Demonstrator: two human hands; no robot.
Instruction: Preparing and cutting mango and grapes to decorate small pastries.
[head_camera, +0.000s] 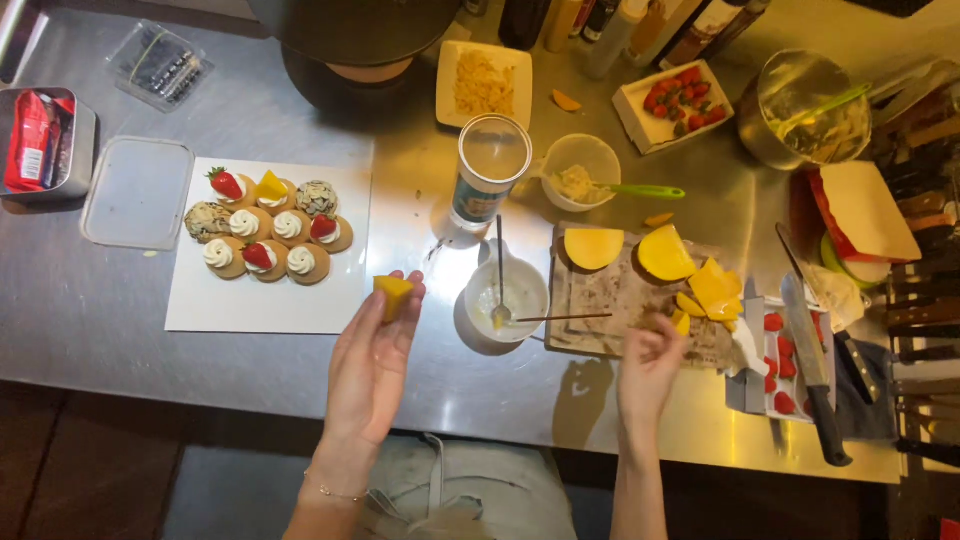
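Steel counter fills the view, with a mango cube held above it between the fingertips of the left hand, palm up, just right of a white board carrying small biscuits topped with cream, strawberry and mango. The right hand hovers loosely curled over the near edge of a cutting board, whether it grips anything I cannot tell. Mango pieces and two mango halves lie on that board. Between the hands stands a white bowl with a spoon. A large knife rests further right.
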